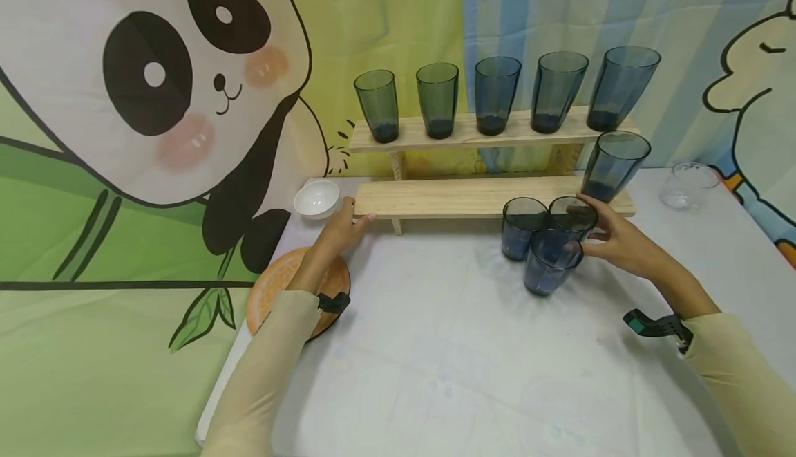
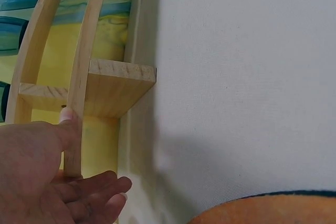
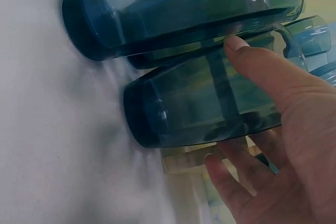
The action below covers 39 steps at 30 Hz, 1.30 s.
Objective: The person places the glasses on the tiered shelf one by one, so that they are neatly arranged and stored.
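My left hand (image 1: 340, 230) grips the left end of the lower board of a two-tier wooden shelf (image 1: 450, 199). In the left wrist view its thumb lies against the board edge, with the other fingers on the far side. Near the shelf's right front, my right hand (image 1: 627, 241) holds a dark blue-tinted glass (image 3: 184, 100) between thumb and fingers. That glass stands upright, close beside two matching glasses, a left one (image 1: 521, 236) and a front one (image 1: 550, 267). Another such glass (image 1: 612, 166) stands on the lower board's right end, just behind the right hand.
Several matching tumblers stand in a row on the upper board (image 1: 457, 137). A white bowl (image 1: 316, 201) and an orange round plate (image 1: 273, 281) are at the left of the white-covered table (image 1: 448, 367). A clear glass bowl (image 1: 687, 191) sits at the far right.
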### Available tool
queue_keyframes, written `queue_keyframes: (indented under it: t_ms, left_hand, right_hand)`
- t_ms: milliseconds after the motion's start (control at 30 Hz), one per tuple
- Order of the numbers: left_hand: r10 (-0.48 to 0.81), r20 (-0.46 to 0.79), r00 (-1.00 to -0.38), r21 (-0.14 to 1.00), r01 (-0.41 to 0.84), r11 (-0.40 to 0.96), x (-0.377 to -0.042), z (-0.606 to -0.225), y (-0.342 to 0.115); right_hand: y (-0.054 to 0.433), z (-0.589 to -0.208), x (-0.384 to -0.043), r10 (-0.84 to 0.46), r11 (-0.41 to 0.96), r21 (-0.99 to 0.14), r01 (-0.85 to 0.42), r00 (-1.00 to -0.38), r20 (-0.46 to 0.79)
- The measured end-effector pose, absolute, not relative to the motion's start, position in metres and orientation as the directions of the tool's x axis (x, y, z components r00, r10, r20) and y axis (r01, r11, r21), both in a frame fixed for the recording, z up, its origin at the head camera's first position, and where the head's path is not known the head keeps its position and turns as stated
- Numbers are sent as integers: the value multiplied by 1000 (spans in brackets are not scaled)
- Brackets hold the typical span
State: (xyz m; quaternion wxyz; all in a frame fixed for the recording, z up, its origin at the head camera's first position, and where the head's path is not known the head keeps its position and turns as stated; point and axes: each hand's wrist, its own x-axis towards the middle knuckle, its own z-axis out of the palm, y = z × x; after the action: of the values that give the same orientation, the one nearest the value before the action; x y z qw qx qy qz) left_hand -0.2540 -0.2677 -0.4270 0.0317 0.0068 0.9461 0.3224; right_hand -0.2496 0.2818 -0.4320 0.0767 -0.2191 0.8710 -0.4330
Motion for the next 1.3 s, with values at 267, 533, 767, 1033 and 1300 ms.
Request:
queue_keyframes:
  t_ms: [267, 533, 767, 1033, 1300]
  left_hand:
    - [43, -56, -997, 617, -1, 787, -254, -426, -269]
    - [30, -40, -999, 619, -1, 785, -254, -429, -268]
    - [33, -41, -999, 613, 1, 790, -253, -430, -269]
    - [35, -38, -999, 605, 5, 796, -254, -430, -269]
    - [30, -45, -999, 612, -3, 791, -254, -429, -269]
  right_hand:
    - [286, -440, -246, -418, 495, -792, -357, -897, 144]
    - [288, -440, -236, -376, 515, -807, -289, -922, 91]
    - [289, -436, -227, -314, 588, -775, -233, -948, 47]
    - [289, -437, -221, -275, 630, -742, -229, -959, 63]
    - [287, -430, -216, -243, 660, -719, -220, -967, 72]
